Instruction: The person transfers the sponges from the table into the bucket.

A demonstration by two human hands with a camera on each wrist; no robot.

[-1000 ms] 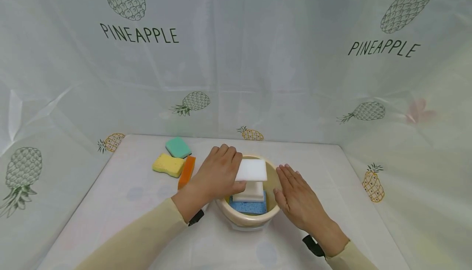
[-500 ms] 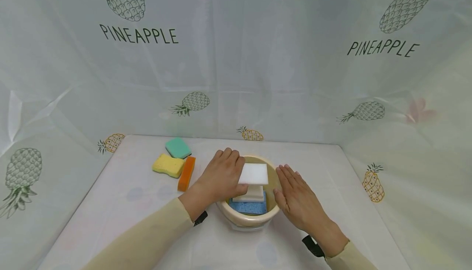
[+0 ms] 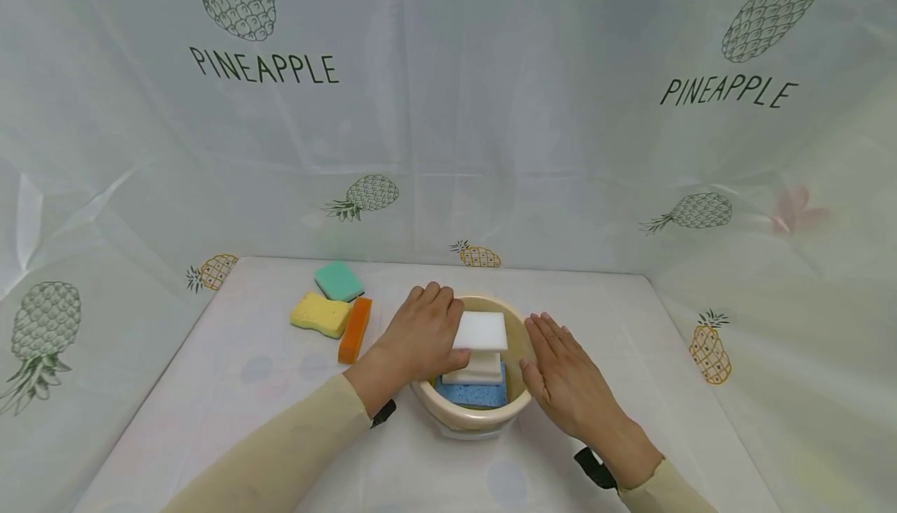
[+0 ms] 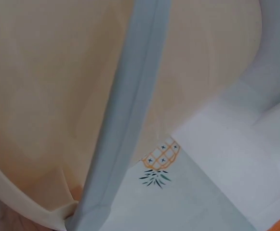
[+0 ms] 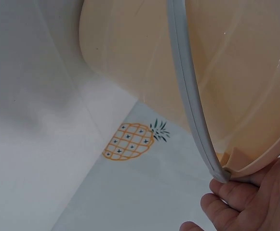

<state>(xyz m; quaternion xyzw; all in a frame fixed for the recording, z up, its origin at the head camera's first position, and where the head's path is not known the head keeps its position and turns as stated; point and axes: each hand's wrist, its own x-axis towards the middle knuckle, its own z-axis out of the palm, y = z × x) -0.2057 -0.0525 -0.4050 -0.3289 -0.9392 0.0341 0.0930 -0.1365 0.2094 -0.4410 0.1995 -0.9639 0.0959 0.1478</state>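
Note:
A beige bucket (image 3: 473, 418) stands at the middle of the table. Inside it a blue sponge (image 3: 471, 395) lies at the bottom with a white sponge (image 3: 478, 370) on top of it. My left hand (image 3: 445, 328) grips a second white sponge (image 3: 480, 332) by its left edge, thumb underneath, just above the rim. My right hand (image 3: 543, 346) lies with straight fingers against the bucket's right side. The left wrist view shows the bucket wall (image 4: 48, 86) and its grey handle (image 4: 125, 110). In the right wrist view the bucket (image 5: 231, 62), the handle (image 5: 190, 101) and my right palm (image 5: 248, 204) appear.
A teal sponge (image 3: 339, 280), a yellow sponge (image 3: 320, 314) and an orange sponge (image 3: 354, 329) lie together at the left of the bucket. The white tablecloth (image 3: 266, 388) is walled at the back and sides by pineapple-print sheeting (image 3: 490, 147).
My left hand has shifted slightly right and down, bringing the held white sponge lower over the bucket. The right hand has stayed in place.

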